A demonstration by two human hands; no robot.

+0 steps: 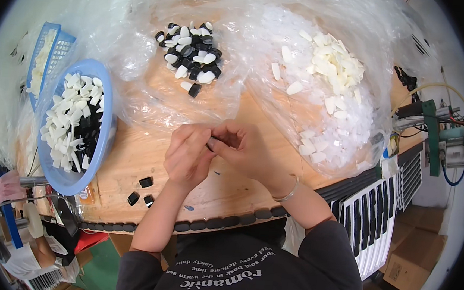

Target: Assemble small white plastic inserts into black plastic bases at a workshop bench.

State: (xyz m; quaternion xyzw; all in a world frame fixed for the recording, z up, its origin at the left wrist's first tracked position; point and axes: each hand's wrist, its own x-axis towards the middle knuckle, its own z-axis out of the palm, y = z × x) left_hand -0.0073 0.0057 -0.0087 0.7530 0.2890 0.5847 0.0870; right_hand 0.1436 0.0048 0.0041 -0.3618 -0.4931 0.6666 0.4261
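Both hands meet over wooden worktop (pixel 229 185), near its front edge. Left hand (pixel 187 155) and right hand (pixel 245 151) together pinch small dark piece (pixel 212 142); grip narrow, fingertips only.

Risks, judged:
- Piece small, mostly hidden by fingers; slip likely, could drop off front edge of worktop.
- Three loose black caps (pixel 142 191) lie by front edge, just left of left forearm; elbow nudge could knock them off.
- Blue bowl (pixel 103 135) overhangs worktop's left edge; bump may tip mixed pieces.
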